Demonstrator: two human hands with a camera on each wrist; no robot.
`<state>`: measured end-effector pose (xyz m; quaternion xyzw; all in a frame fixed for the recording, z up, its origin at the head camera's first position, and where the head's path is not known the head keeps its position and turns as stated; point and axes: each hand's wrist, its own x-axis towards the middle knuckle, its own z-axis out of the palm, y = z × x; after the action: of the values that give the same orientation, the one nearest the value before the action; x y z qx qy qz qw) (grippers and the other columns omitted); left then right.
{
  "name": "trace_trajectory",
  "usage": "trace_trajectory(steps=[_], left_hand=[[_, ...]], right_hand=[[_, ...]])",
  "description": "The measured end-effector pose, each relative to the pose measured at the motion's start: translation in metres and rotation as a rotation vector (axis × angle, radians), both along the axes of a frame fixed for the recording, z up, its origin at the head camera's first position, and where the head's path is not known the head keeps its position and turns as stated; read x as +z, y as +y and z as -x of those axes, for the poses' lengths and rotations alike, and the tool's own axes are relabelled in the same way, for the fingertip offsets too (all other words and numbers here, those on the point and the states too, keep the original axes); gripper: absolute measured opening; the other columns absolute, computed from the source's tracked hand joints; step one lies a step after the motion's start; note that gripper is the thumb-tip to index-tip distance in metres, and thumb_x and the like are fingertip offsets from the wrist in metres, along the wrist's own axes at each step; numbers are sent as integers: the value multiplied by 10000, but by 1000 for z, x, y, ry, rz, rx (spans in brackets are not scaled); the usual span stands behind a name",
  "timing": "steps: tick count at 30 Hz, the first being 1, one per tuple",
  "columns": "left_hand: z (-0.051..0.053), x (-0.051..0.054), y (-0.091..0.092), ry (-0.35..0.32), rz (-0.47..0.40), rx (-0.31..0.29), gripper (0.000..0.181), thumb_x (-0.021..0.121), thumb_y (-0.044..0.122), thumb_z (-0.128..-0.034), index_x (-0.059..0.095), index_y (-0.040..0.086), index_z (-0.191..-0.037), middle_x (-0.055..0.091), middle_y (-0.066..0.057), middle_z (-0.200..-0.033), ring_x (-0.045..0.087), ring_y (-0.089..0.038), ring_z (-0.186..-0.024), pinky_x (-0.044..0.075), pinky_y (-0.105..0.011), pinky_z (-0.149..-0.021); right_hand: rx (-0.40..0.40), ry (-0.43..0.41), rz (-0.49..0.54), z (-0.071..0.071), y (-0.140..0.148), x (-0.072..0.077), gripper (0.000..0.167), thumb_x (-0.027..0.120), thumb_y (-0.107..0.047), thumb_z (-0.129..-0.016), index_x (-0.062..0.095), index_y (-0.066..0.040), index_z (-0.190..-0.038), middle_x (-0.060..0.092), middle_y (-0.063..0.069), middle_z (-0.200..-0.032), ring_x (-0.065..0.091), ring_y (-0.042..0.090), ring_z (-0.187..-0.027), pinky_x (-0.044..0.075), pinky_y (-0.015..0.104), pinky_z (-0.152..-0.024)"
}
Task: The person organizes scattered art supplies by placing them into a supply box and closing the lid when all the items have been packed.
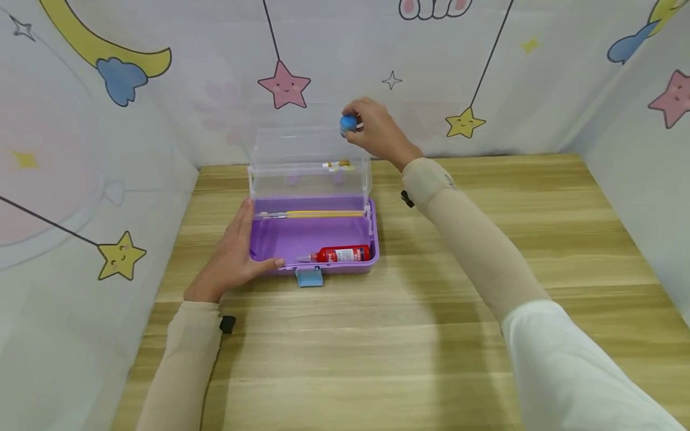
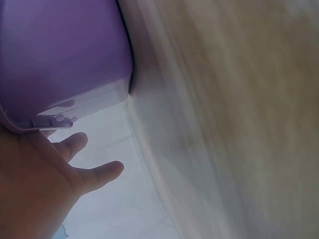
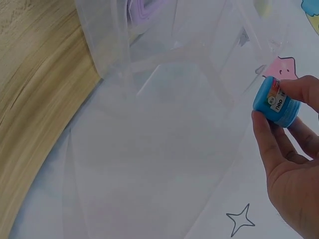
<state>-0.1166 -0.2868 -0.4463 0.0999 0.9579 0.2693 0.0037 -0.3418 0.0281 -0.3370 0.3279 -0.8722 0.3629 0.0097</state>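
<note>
My right hand (image 1: pixel 377 129) pinches a small blue paint jar (image 1: pixel 348 123) with a printed label, up above the raised clear lid (image 1: pixel 307 142) of a purple storage box (image 1: pixel 345 269). In the right wrist view, thumb and fingertips hold the jar (image 3: pixel 275 101) from both sides. My left hand (image 1: pixel 229 257) rests against the box's left front corner, its thumb across the front rim and its fingers straight along the left side. Inside the box lie a red glue bottle (image 1: pixel 341 254) with a pointed clear nozzle at the front and yellow-handled paintbrushes (image 1: pixel 323 214) towards the back.
A blue latch (image 1: pixel 309 278) hangs from the box front. Small white-and-brown items (image 1: pixel 336 163) lie in a clear tray under the lid. The wood-grain table (image 1: pixel 485 269) meets a patterned cloth wall (image 1: pixel 323 36) close behind the box, with more cloth at both sides.
</note>
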Motion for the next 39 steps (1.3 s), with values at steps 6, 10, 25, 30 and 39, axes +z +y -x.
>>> trace_trajectory(steps=[6,10,25,30,39], left_hand=[[-2,0,2,4,9,6,1371,818,618,-744,-148,200,-1623,-96,-84,-1712,5,-360,-1572,173,-689,-1188],[-1,0,2,3,14,7,1374,814,633,-741,-150,209,-1623,-105,-67,-1712,7,-356,-1573,182,-682,-1189],[-2,2,3,-2,10,11,1374,813,631,-736,-146,209,-1625,-114,-51,-1711,7,-365,-1571,154,-677,-1199],[-1,1,2,0,14,14,1376,811,640,-735,-160,227,-1619,-102,-73,-1713,9,-363,-1571,163,-684,-1193],[-2,3,2,-12,11,5,1372,806,636,-746,-171,219,-1615,-152,-6,-1703,-15,-337,-1575,153,-667,-1204]], right_hand=[[-10,-21,-43,6,-6,0,340,651,-96,-966,602,17,-1283,562,137,-1237,608,219,-1131,524,241,-964],[-23,-20,-88,9,-9,1,350,650,-115,-973,596,13,-1295,557,138,-1255,578,223,-1135,506,266,-991],[-95,30,-330,13,-14,-5,448,691,-183,-978,587,-5,-1376,553,147,-1405,524,279,-1298,426,369,-1135],[-124,26,-365,11,-10,-4,457,698,-209,-976,591,-43,-1388,548,132,-1433,520,285,-1316,433,399,-1128],[-170,79,-310,-8,21,-12,484,634,-271,-1019,534,-82,-1453,518,113,-1455,513,285,-1331,467,424,-1087]])
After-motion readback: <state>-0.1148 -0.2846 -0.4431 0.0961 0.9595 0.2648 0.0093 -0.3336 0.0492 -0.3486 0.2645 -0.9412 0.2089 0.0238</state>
